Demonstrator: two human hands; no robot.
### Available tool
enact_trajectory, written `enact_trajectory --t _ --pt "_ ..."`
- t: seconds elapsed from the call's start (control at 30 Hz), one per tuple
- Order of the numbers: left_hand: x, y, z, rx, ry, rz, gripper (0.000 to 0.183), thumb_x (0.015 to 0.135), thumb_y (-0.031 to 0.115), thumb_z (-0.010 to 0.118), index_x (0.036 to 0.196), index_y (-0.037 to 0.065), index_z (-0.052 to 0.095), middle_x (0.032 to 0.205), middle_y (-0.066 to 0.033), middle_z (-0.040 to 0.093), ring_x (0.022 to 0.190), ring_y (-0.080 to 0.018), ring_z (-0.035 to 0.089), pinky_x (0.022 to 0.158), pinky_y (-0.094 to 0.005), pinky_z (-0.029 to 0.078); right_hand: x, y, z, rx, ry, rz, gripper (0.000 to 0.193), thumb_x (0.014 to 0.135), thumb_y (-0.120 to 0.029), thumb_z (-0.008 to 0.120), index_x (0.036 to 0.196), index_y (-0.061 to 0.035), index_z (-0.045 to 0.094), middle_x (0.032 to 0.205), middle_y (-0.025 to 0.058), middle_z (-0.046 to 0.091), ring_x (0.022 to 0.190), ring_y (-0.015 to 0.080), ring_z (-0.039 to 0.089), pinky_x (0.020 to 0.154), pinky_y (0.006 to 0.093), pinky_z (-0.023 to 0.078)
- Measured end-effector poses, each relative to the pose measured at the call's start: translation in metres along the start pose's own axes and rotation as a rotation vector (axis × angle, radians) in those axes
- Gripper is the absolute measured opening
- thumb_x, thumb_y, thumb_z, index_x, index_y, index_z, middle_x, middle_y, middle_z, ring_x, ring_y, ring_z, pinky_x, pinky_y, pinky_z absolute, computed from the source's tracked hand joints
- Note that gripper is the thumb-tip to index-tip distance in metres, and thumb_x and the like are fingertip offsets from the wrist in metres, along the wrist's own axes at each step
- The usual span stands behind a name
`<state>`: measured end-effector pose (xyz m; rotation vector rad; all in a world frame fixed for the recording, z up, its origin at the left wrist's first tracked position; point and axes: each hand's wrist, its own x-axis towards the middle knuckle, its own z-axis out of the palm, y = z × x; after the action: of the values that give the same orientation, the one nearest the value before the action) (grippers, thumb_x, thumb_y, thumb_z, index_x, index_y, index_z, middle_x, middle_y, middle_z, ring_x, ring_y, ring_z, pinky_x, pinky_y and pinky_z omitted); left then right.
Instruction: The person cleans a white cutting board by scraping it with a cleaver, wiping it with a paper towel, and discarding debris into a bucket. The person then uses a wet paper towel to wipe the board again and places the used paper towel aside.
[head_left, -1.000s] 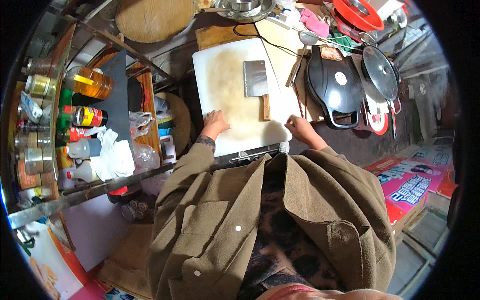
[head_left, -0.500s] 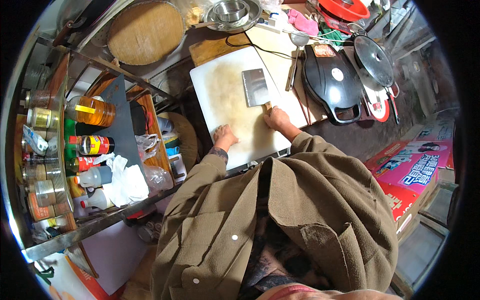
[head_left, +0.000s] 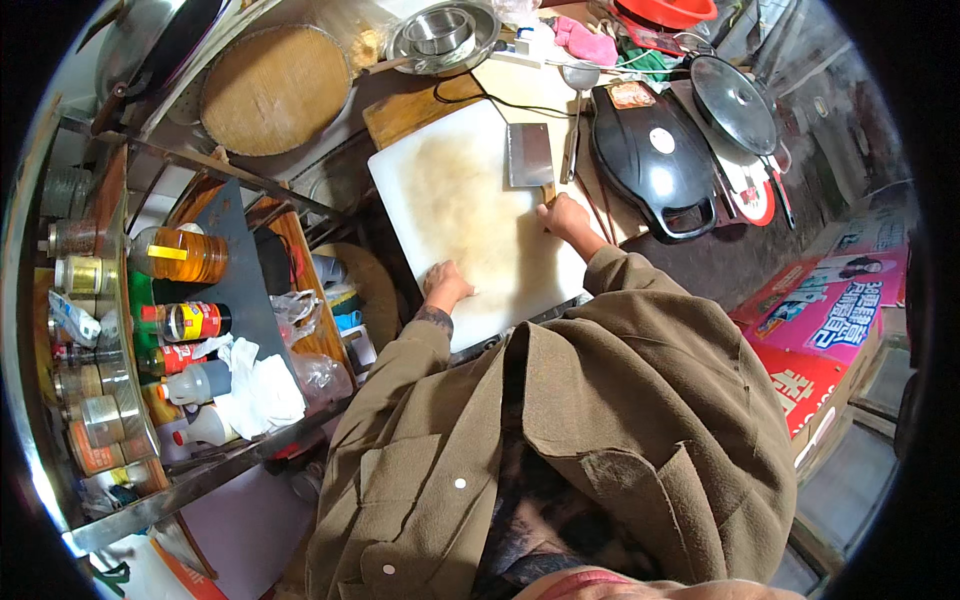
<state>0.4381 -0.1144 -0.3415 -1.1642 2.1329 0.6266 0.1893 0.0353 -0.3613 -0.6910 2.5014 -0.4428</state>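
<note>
My right hand is closed round the wooden handle of a cleaver. Its broad rectangular steel blade points away from me, over the right edge of a white cutting board. I cannot tell whether the blade touches the board. Brownish stains cover the middle of the board, and a shadow falls on its right part. Near the board's front left side, my left hand rests on the surface with the thumb apart from the fingers; nothing shows in it.
Right of the board lie a ladle and a black electric griddle, with a lidded pan beyond. Metal bowls stand at the back. On the left, a rack holds bottles and jars. Cardboard boxes stand at right.
My right hand has carried the cleaver a little to the right and away from me, toward the board's right edge. The left hand stays on the board. The whole view has shifted slightly.
</note>
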Motion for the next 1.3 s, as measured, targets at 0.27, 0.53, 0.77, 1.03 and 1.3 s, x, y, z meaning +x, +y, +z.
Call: enact_trajectory --t 0.27,0.53,0.77,1.03,1.3 --pt "0.002 0.001 -0.007 0.039 -0.033 0.018 0.080 0.064 0.044 0.091 0.128 0.007 0.061 0.136 -0.0161 0.059 0.129 -0.0310 0.054 0.108 -0.0396 0.045 -0.019 -0.011 -0.019 1.469 -0.361 0.205 0.010 0.093 -0.014 0.058 0.091 -0.0046 0.056 0.071 0.0039 0.061 0.057 0.0144 0.059 0.050 0.0285 0.047" --pt "0.012 -0.003 -0.004 0.038 -0.067 0.024 0.080 0.064 0.045 0.091 0.129 0.008 0.062 0.137 -0.0139 0.060 0.128 -0.0302 0.055 0.106 -0.0397 0.047 -0.082 -0.034 -0.096 1.589 -0.413 -0.284 0.017 0.094 -0.014 0.062 0.103 -0.0064 0.050 0.065 -0.0004 0.051 0.051 0.0108 0.049 0.047 0.0248 0.042" --pt "0.014 -0.010 0.010 0.052 0.058 0.097 0.071 0.062 0.045 0.092 0.117 0.008 0.067 0.121 -0.0128 0.068 0.112 -0.0314 0.064 0.093 -0.0427 0.054 -0.120 -0.046 -0.117 1.707 -0.513 -0.297 0.018 0.095 -0.016 0.061 0.105 -0.0079 0.049 0.064 -0.0040 0.043 0.047 0.0066 0.038 0.044 0.0229 0.033" --pt "0.013 -0.012 0.012 -0.026 0.037 0.071 0.077 0.067 0.045 0.090 0.128 0.008 0.062 0.138 -0.0128 0.057 0.132 -0.0304 0.051 0.108 -0.0402 0.044 -0.111 -0.041 -0.093 0.947 -0.128 -0.389 0.033 0.094 -0.028 0.065 0.110 -0.0017 0.054 0.079 0.0009 0.053 0.065 0.0107 0.051 0.058 0.0279 0.043" --pt "0.005 -0.020 0.017 -0.143 0.167 0.142 0.052 0.062 0.041 0.092 0.092 0.010 0.064 0.106 -0.0134 0.067 0.104 -0.0320 0.063 0.089 -0.0421 0.052 -0.078 -0.020 0.007 0.311 0.190 -0.251 0.038 0.090 -0.025 0.065 0.112 0.0008 0.047 0.092 0.0280 0.066 0.090 0.0462 0.064 0.078 0.0513 0.051"
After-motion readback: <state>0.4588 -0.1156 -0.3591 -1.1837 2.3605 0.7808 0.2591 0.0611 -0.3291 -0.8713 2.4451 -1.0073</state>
